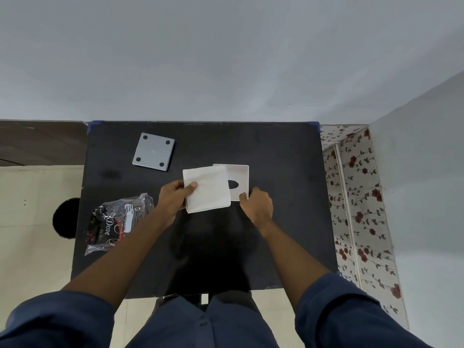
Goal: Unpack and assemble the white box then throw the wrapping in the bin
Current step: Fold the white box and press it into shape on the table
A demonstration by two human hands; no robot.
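A white square pack of tissues (207, 189) is pinched at its left edge by my left hand (173, 199), thumb on top. It partly covers a white box shell (241, 178) with a dark oval slot, lying open side up on the black table (200, 247). My right hand (256, 203) grips the shell's near right corner. A grey square base plate (153, 151) with four dark round feet lies at the back left. The crumpled clear wrapping (118, 221) with dark "Dove" print lies at the left of the table.
A round black bin (65, 218) stands on the pale floor left of the table. A grey wall runs behind the table, and a floral-patterned surface (356, 209) lies to the right.
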